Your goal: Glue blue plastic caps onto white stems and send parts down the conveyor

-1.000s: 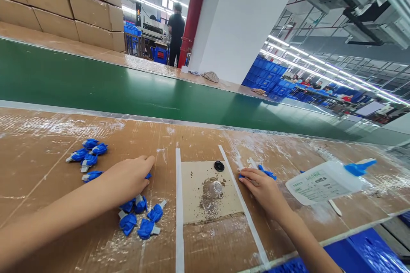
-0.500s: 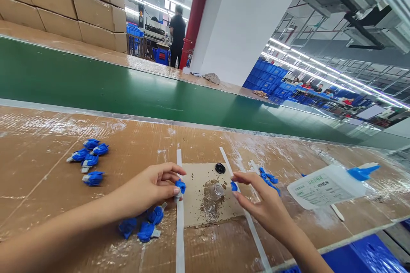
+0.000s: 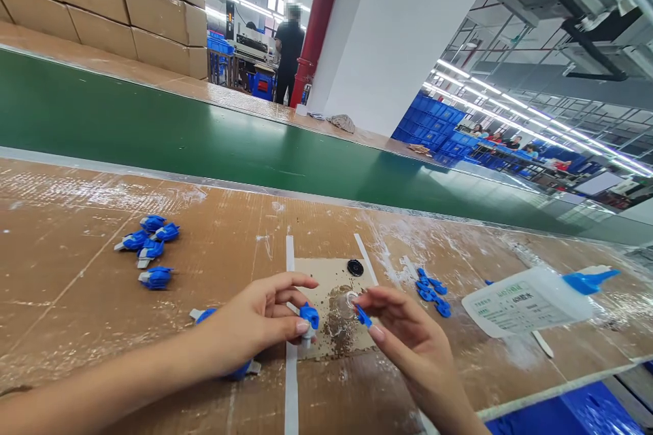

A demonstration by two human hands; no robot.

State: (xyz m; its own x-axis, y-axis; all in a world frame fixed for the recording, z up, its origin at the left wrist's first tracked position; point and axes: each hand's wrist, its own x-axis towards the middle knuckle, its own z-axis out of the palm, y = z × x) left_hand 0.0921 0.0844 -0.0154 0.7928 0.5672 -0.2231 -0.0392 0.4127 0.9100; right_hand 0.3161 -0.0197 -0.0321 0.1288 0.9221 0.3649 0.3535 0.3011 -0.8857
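Observation:
My left hand (image 3: 273, 312) pinches a small blue and grey plastic part (image 3: 309, 316) between thumb and fingers. Across from it, my right hand (image 3: 408, 333) holds a small flat blue plastic piece (image 3: 363, 317) between thumb and forefinger, a short gap away from the left one. Behind my hands, a small clear cup (image 3: 351, 299) stands on a beige board (image 3: 326, 272) spotted with brown wet marks; my right fingers partly hide it. A round black cap (image 3: 355, 268) lies at the board's far edge. Beneath my left forearm, other blue and grey parts (image 3: 242, 372) are mostly covered.
Several blue and grey parts (image 3: 151, 250) lie at the left, loose blue pieces (image 3: 432, 291) at the right. A white bottle with a blue nozzle (image 3: 530, 300) lies on its side near a small white stick (image 3: 543, 344). A green conveyor belt (image 3: 245, 149) runs behind the table.
Both hands have come closer together over the board, each still holding its blue piece. My right hand has moved left, in front of the cup. The view has shifted slightly.

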